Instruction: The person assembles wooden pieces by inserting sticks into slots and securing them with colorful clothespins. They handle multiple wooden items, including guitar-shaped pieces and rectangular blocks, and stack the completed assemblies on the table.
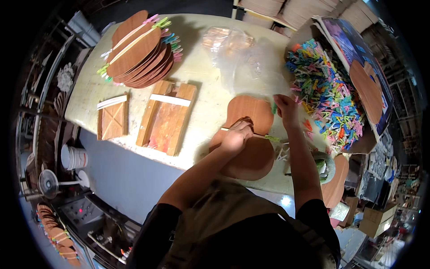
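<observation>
A reddish-brown, guitar-shaped wooden panel lies on the table in front of me. A narrow pale wooden strip crosses its waist, with a yellow-green clothespin clipped at the right end. My left hand rests over the strip, its fingers bent down and closed against it; the fingertips are partly hidden. Just right of the panel's upper part, my right hand pinches a green clothespin.
A large box of colourful clothespins stands at right, with loose ones beside it. At back left is a stack of clipped panels. Two wooden frames lie at left; a plastic bag with wooden strips lies behind.
</observation>
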Available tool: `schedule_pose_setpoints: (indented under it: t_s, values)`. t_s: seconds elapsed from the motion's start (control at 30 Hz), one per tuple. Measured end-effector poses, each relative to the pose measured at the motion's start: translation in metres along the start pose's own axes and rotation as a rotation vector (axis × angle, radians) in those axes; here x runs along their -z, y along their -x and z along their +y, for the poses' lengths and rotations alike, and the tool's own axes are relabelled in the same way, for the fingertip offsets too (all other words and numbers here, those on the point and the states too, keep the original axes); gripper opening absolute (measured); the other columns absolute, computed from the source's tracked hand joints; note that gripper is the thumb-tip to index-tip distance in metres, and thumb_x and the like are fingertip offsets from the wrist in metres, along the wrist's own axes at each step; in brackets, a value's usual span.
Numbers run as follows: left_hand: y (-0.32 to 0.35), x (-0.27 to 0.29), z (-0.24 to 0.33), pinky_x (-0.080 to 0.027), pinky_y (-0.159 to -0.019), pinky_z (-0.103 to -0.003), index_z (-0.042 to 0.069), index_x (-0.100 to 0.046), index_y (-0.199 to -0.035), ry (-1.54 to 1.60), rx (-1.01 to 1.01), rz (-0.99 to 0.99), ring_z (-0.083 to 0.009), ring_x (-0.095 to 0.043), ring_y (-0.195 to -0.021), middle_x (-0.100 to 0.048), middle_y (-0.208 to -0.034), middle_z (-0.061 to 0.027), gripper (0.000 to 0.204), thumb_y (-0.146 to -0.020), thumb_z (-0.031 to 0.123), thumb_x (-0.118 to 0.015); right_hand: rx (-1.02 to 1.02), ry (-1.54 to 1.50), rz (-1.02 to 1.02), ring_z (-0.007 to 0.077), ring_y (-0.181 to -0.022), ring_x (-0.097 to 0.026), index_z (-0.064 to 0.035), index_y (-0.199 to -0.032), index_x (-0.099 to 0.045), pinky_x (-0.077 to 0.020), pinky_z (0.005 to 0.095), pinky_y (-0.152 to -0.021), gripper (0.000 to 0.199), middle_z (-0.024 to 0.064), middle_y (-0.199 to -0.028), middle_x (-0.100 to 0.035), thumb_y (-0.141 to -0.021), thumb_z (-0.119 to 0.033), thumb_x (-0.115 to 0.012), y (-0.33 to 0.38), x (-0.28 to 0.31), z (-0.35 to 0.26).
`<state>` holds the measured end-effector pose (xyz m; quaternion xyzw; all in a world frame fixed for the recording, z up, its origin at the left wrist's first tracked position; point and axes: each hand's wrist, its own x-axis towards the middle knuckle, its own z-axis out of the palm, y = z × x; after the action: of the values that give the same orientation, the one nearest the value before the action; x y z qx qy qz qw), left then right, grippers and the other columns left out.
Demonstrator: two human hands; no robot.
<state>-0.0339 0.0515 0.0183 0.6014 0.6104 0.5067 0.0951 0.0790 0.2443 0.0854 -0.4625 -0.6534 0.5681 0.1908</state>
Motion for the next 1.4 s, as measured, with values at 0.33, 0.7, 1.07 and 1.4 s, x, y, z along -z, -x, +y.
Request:
schedule_pose_setpoints:
  t_s: [0.33, 0.7, 1.07, 1.4]
  values:
    - [0.005, -0.005, -0.001, -0.045, -0.08, -0.04, 0.002, -0.062, -0.089, 0.069, 0.073, -0.005, -0.0325, -0.056, -0.091, -0.061, -0.094, -0.0149, 0.014, -0.078, 0.003, -0.054, 0.295, 0.43, -0.839, 0.0105, -0.068, -0.057, -0.0039, -0.091, -0.069, -0.0463, 0.0275, -0.063, 0.017, 0.0065, -0.075, -0.067, -0.079, -0.015, -0.067, -0.009, -0.174, -0.011]
    - [-0.005, -0.001, 0.001, -0.045, -0.076, -0.041, 0.003, -0.055, -0.074, -0.064, -0.13, 0.047, -0.0325, -0.054, -0.088, -0.056, -0.089, -0.0143, 0.004, -0.071, 0.0, -0.054, 0.574, 0.221, -0.355, 0.0126, -0.081, -0.06, -0.0042, -0.111, -0.06, -0.0488, 0.0268, -0.073, 0.029, 0.0117, -0.099, -0.065, -0.083, -0.013, -0.063, 0.016, -0.066, -0.01]
    - [-0.007, 0.087, -0.009, -0.046, -0.084, -0.037, 0.003, -0.058, -0.104, 0.077, 0.181, 0.031, -0.0328, -0.056, -0.098, -0.057, -0.104, -0.016, 0.026, -0.08, 0.007, -0.062, 0.661, 0.849, -0.09, 0.0312, -0.106, -0.05, -0.0088, -0.104, -0.062, -0.0393, 0.0417, -0.092, 0.041, 0.0122, -0.111, -0.058, -0.065, 0.002, -0.067, 0.129, 0.038, 0.12]
    - [0.093, 0.367, -0.215, -0.046, -0.054, -0.028, 0.002, -0.05, -0.101, 0.276, 0.939, 1.543, -0.0145, -0.054, -0.065, -0.058, -0.085, -0.0074, 0.016, -0.09, 0.011, -0.056, 0.352, 1.159, 0.184, 0.0351, -0.12, -0.039, -0.0064, -0.128, -0.046, -0.0345, 0.0432, -0.1, 0.056, 0.0155, -0.126, -0.048, -0.075, 0.0, -0.063, 0.133, 0.024, 0.152]
